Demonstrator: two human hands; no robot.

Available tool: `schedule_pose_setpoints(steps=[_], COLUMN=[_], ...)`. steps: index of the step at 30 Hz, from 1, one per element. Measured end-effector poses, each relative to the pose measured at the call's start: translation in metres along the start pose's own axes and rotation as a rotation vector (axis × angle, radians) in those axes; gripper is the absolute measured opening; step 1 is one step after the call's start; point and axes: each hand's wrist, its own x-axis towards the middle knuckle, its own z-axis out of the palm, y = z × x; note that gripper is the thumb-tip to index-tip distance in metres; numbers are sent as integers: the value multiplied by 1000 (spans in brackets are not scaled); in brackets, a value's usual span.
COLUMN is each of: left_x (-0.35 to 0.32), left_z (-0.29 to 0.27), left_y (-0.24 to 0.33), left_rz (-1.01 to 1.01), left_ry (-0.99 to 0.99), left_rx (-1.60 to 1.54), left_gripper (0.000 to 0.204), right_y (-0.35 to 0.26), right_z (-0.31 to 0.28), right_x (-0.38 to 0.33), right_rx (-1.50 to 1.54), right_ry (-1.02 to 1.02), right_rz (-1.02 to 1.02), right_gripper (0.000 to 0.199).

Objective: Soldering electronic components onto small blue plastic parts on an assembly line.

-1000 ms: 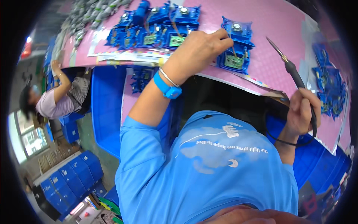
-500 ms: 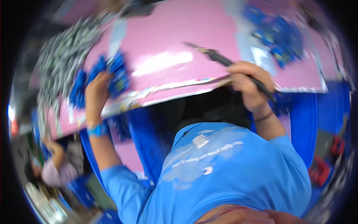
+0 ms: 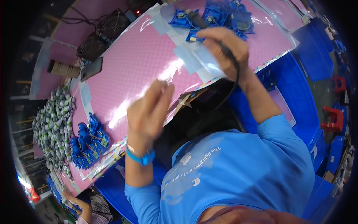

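right hand (image 3: 225, 46) grip clenched on black tool (image 3: 195, 19) | left hand (image 3: 147, 112) grip released, well apart

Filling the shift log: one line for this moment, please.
left hand: empty, raised over pink mat | right hand: grips dark tool by blue parts

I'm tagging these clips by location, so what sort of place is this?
Most likely an electronics assembly workshop. A pink mat covers the bench, with clusters of small blue parts with wiring and a heap of bundled grey pieces on it. The right hand grips a dark corded tool, and blue bins stand alongside.
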Motion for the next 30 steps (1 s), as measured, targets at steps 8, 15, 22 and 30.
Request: schedule_pose_setpoints(steps=[8,15,22,30], left_x=[90,110,100,14], left_z=[124,181,168,97], left_y=[-90,-105,-104,-95], left_rz=[-38,-258,-260,-376], left_ry=[5,-246,-252,-214], left_rx=[-238,-526,-570,-432], left_gripper=[39,57,35,30], right_y=[153,264,214,132], right_z=[-106,-108,-79,-30], right_x=[-8,-21,-22,-27], right_rx=[-400,748,356,164], right_ry=[150,144,-9,-64], right_rz=[286,754,615,653], right_gripper=[25,47,55,53])
